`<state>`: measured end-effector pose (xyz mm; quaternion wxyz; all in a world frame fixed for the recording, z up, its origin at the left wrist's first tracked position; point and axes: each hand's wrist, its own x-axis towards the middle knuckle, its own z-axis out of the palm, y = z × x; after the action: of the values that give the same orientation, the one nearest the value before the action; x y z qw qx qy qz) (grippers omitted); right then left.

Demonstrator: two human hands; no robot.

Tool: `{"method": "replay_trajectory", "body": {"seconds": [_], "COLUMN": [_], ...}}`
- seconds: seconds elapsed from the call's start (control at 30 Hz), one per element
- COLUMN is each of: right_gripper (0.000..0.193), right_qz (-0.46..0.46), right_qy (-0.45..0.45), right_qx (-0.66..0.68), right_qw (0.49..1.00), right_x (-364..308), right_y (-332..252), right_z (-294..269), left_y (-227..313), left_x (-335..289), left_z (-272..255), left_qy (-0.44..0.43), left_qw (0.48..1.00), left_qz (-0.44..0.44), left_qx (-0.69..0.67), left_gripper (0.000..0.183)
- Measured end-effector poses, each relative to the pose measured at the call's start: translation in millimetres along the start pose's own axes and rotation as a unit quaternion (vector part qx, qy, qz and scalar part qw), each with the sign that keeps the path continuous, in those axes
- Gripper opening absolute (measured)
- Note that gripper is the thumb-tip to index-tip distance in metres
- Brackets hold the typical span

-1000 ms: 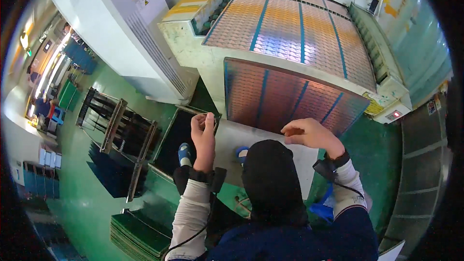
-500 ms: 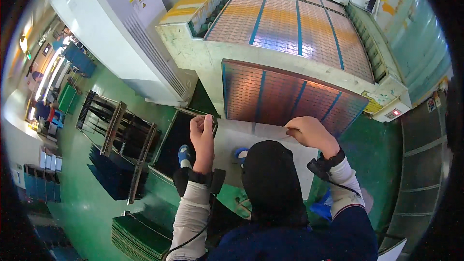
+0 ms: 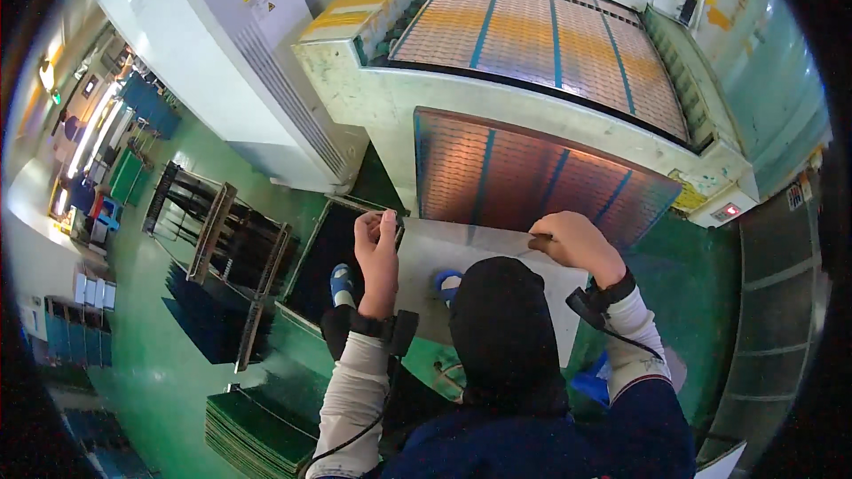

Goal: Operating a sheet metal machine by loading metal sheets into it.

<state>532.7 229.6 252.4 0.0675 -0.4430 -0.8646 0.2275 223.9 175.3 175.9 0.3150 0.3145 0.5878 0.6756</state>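
Observation:
My left hand (image 3: 377, 257) is raised with its fingers curled in and the thumb pressed up beside them. On the other side, my right hand (image 3: 581, 244) pinches thumb against fingers; what either hand holds, if anything, does not show clearly. Beyond both hands a copper-coloured panel (image 3: 524, 173) with dark blue stripes and rows of fine pattern stands tilted in front of a machine. A pale grey sheet or board (image 3: 417, 257) spreads below and between my hands; whether they touch it I cannot tell. A dark rounded shape (image 3: 506, 328) hides part of it.
Similar striped panels (image 3: 532, 35) lie flat in the pale machine (image 3: 382, 89) ahead. At left are a tall white cabinet (image 3: 222, 62), a dark rack (image 3: 213, 231) and stacked green boards (image 3: 257, 421). My feet wear blue slippers (image 3: 342, 279). Grey metal panelling (image 3: 772, 319) borders the right.
The flat striped panel on the machine has slid away from me, and a dark strip now shows along its near edge. My hands keep nearly the same pose; the view has shifted slightly.

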Motion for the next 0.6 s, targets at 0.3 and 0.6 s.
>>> {"method": "replay_trajectory", "body": {"seconds": [0.3, 0.6], "right_gripper": [0.020, 0.022], "right_qz": [0.000, 0.006], "right_qy": [-0.005, -0.018], "right_qx": [0.001, 0.000], "right_qw": [1.000, 1.000], "right_x": [0.0, -0.4], "right_y": [1.1, 1.9], "right_z": [1.2, 1.6], "left_y": [-1.4, -2.8], "left_x": [0.2, -0.5], "left_z": [-0.5, -0.7], "left_qy": [0.003, -0.009], "left_qw": [1.000, 1.000], "left_qz": [-0.013, -0.009], "left_qx": [-0.008, -0.013], "left_gripper": [0.021, 0.021]}}
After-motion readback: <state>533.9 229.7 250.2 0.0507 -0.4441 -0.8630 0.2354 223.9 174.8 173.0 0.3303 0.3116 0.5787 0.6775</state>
